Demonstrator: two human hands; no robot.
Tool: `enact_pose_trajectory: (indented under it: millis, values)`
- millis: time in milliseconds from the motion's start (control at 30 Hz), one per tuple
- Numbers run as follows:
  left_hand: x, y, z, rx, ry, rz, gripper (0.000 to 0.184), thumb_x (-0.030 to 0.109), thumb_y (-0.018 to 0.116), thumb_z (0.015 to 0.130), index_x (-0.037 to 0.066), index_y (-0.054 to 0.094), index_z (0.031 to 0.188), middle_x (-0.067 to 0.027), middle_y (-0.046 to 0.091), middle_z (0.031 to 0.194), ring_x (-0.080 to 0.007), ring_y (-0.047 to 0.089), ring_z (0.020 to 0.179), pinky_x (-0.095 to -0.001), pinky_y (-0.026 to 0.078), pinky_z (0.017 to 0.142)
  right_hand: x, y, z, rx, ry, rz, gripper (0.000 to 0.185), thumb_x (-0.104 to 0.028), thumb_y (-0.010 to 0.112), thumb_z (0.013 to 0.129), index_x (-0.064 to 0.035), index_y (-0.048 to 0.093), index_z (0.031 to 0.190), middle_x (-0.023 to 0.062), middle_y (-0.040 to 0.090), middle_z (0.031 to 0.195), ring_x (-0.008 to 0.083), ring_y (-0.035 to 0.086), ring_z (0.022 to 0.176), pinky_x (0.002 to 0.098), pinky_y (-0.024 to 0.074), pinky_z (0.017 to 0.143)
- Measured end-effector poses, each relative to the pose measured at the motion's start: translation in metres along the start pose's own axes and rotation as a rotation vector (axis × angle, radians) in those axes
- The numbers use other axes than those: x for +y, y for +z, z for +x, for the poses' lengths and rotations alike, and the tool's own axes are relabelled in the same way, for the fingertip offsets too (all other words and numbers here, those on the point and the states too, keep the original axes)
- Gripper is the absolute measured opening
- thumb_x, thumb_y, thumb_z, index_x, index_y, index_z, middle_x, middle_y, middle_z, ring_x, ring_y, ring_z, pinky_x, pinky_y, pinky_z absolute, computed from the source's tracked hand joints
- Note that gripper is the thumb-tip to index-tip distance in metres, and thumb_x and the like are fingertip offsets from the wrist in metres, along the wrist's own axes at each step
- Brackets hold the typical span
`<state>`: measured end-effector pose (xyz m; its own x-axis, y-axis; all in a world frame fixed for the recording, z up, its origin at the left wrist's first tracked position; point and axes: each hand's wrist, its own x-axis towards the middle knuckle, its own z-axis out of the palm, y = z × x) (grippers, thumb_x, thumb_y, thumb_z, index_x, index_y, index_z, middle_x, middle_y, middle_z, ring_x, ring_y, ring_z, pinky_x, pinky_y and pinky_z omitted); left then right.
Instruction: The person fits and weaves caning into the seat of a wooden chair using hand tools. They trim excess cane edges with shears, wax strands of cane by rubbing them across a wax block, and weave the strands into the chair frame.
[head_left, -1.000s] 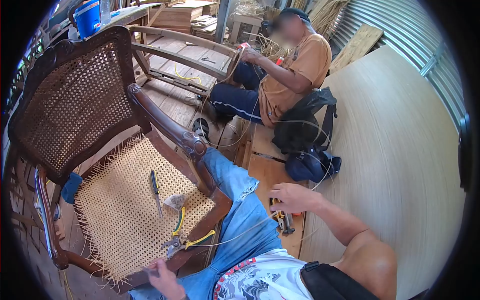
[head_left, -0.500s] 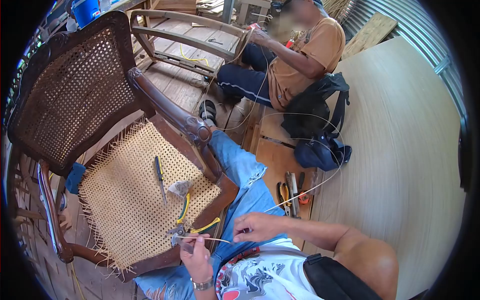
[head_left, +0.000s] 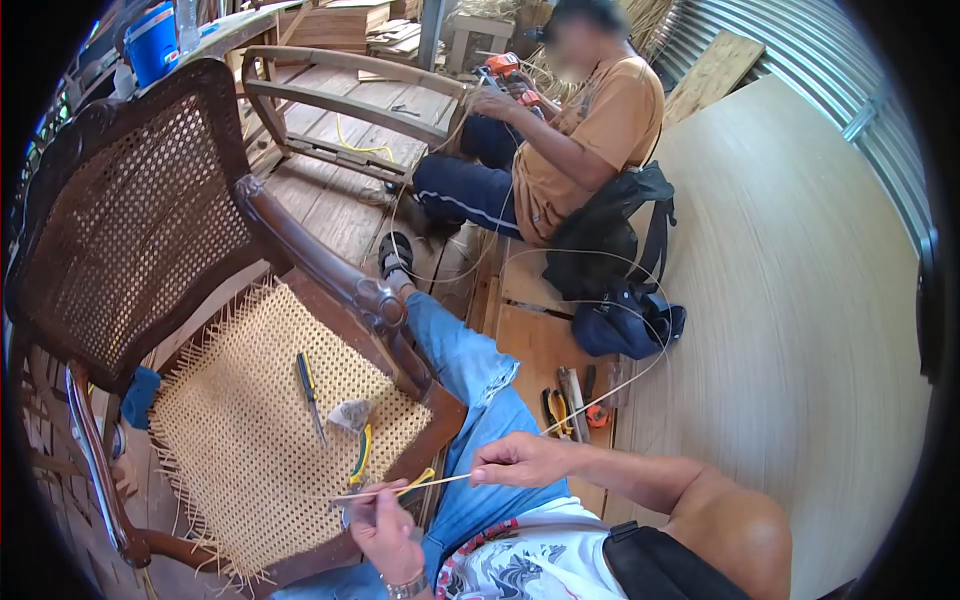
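Note:
A thin cane strand (head_left: 440,481) runs between my two hands. My left hand (head_left: 385,530), with a watch at the wrist, pinches its end above the front edge of the woven cane seat (head_left: 270,420). Farther along, the strand passes into my right hand (head_left: 518,462), whose fingers are closed on it over my jeans. Yellow-handled cutters (head_left: 362,455) lie on the seat, partly hidden by my left hand. A screwdriver (head_left: 311,395) and a small clear bag (head_left: 350,413) rest on the cane. Loose cane ends fringe the seat's sides.
A carved chair back (head_left: 140,220) stands at left. Another person (head_left: 590,140) sits ahead, holding a red tool (head_left: 503,65) beside a wooden frame (head_left: 350,100). Pliers (head_left: 556,410) and other tools lie right of my leg, near a dark bag (head_left: 610,230) and a large wooden panel (head_left: 780,300).
My right hand has left the tools on the right and moved toward my left hand. My left hand has risen from below the seat's edge. The strand is now stretched between them.

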<state>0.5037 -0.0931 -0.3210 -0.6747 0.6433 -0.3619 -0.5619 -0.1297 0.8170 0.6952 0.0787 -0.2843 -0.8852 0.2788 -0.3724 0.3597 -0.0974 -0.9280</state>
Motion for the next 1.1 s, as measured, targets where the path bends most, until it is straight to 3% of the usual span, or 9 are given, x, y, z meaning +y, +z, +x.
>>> enact_pose_trajectory:
  millis: [67, 133, 233, 533, 633, 767, 833, 967, 1100]
  values:
    - [0.004, -0.027, 0.012, 0.022, 0.026, -0.060, 0.011, 0.006, 0.061, 0.102, 0.003, 0.063, 0.112, -0.0159, 0.074, 0.104, -0.0018, 0.049, 0.055, -0.0181, 0.040, 0.046, 0.002, -0.015, -0.013, 0.024, 0.053, 0.000, 0.031, -0.033, 0.060, 0.107, -0.0040, 0.072, 0.105, -0.0002, 0.061, 0.078, 0.0071, 0.053, 0.077, 0.0287, 0.0454, 0.070]
    - [0.015, -0.041, 0.020, 0.121, 0.092, -0.044, 0.007, 0.008, 0.056, 0.105, 0.006, 0.061, 0.110, -0.0119, 0.072, 0.096, -0.0005, 0.040, 0.048, -0.0177, 0.029, 0.040, -0.005, -0.035, -0.028, 0.056, 0.085, -0.137, 0.033, -0.034, 0.061, 0.106, -0.0034, 0.072, 0.105, 0.0028, 0.066, 0.080, 0.0089, 0.057, 0.078, 0.0301, 0.0471, 0.071]
    - [0.032, -0.069, 0.017, 0.299, 0.149, 0.090, 0.018, 0.015, 0.063, 0.103, -0.002, 0.065, 0.100, -0.0001, 0.046, 0.065, -0.0093, 0.039, 0.055, -0.0256, 0.032, 0.049, 0.042, -0.065, -0.057, 0.111, 0.321, -0.356, 0.036, -0.038, 0.062, 0.104, -0.0037, 0.073, 0.104, 0.0093, 0.070, 0.081, 0.0178, 0.068, 0.078, 0.0358, 0.0525, 0.072]
    - [0.092, -0.119, 0.017, 0.693, 0.293, 0.434, 0.023, 0.025, 0.063, 0.102, 0.002, 0.065, 0.103, 0.0007, 0.045, 0.064, -0.0107, 0.037, 0.050, -0.0273, 0.030, 0.038, 0.129, -0.091, -0.155, 0.106, 0.742, -1.110, 0.039, -0.043, 0.062, 0.100, -0.0061, 0.074, 0.096, 0.0136, 0.075, 0.101, 0.0388, 0.071, 0.097, 0.0468, 0.0547, 0.087]
    - [0.088, -0.097, 0.017, 0.598, 0.203, 0.410, 0.025, 0.029, 0.065, 0.102, 0.004, 0.066, 0.095, 0.0005, 0.048, 0.065, -0.0091, 0.040, 0.049, -0.0266, 0.030, 0.037, 0.077, -0.077, -0.099, -0.078, 0.602, -1.116, 0.047, -0.043, 0.064, 0.099, -0.0025, 0.068, 0.122, 0.0197, 0.067, 0.123, 0.0411, 0.063, 0.115, 0.0485, 0.0505, 0.098]
    - [0.021, -0.044, 0.009, 0.252, 0.083, 0.448, 0.011, 0.015, 0.065, 0.102, 0.004, 0.064, 0.103, -0.0050, 0.064, 0.081, -0.0052, 0.044, 0.051, -0.0225, 0.033, 0.042, 0.035, -0.026, -0.014, 0.208, -0.126, -0.656, 0.072, -0.045, 0.064, 0.100, 0.0022, 0.043, 0.150, 0.0258, 0.053, 0.141, 0.0375, 0.052, 0.132, 0.0440, 0.0409, 0.113]
    - [-0.039, -0.023, 0.007, 0.003, 0.235, 0.405, 0.009, 0.006, 0.065, 0.100, 0.005, 0.061, 0.109, -0.0089, 0.072, 0.092, -0.0006, 0.042, 0.050, -0.0185, 0.029, 0.042, 0.028, 0.010, 0.019, 0.257, -0.359, -0.558, 0.069, -0.040, 0.062, 0.102, 0.0049, 0.042, 0.149, 0.0265, 0.058, 0.135, 0.0381, 0.059, 0.123, 0.0429, 0.0477, 0.104]
    - [-0.053, 0.010, -0.015, -0.074, 0.234, 0.349, 0.010, 0.007, 0.073, 0.096, 0.000, 0.067, 0.094, -0.0048, 0.068, 0.077, -0.0128, 0.057, 0.062, -0.0297, 0.048, 0.057, 0.005, 0.043, 0.020, 0.204, -0.128, -0.244, 0.041, -0.029, 0.058, 0.106, -0.0003, 0.054, 0.135, 0.0244, 0.067, 0.093, 0.0399, 0.069, 0.087, 0.0460, 0.0522, 0.075]
    - [-0.033, -0.014, -0.009, -0.129, 0.019, 0.282, 0.009, 0.002, 0.069, 0.097, 0.003, 0.063, 0.105, -0.0106, 0.074, 0.091, 0.0001, 0.040, 0.048, -0.0188, 0.026, 0.041, 0.024, 0.028, 0.000, 0.112, -0.071, -0.266, 0.022, -0.024, 0.059, 0.105, -0.0024, 0.063, 0.106, 0.0204, 0.067, 0.088, 0.0398, 0.068, 0.084, 0.0456, 0.0513, 0.073]
